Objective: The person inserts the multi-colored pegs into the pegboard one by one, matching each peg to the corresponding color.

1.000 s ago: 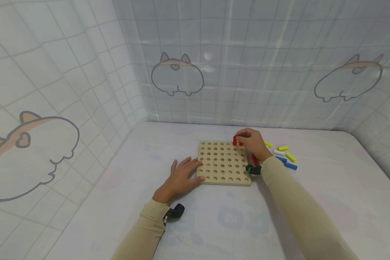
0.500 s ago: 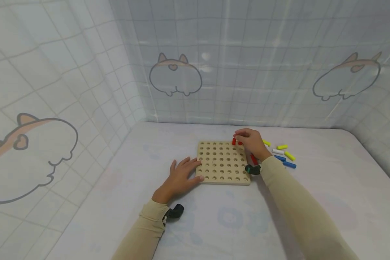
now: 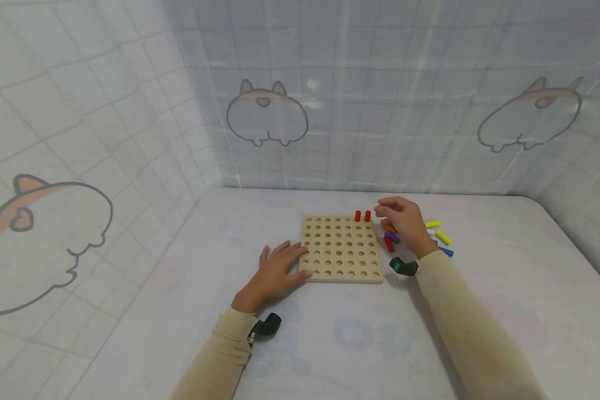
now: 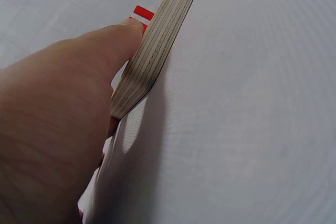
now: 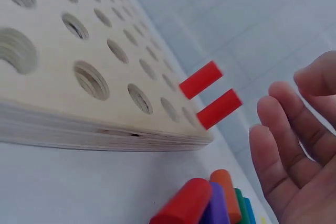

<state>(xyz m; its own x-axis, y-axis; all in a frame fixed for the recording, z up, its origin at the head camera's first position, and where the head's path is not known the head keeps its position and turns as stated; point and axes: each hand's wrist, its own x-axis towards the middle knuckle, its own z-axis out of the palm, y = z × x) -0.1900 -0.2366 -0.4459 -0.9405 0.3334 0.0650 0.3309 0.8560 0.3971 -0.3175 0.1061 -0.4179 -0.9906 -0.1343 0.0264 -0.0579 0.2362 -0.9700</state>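
Two red pegs (image 3: 362,215) stand in the far row of the pegboard (image 3: 341,249), centre frame; every other hole is bare. Your left hand (image 3: 275,273) lies flat, steadying its left edge. Your right hand (image 3: 405,222) hovers relaxed, holding nothing, over the loose pegs (image 3: 391,239) at right; most work remains.
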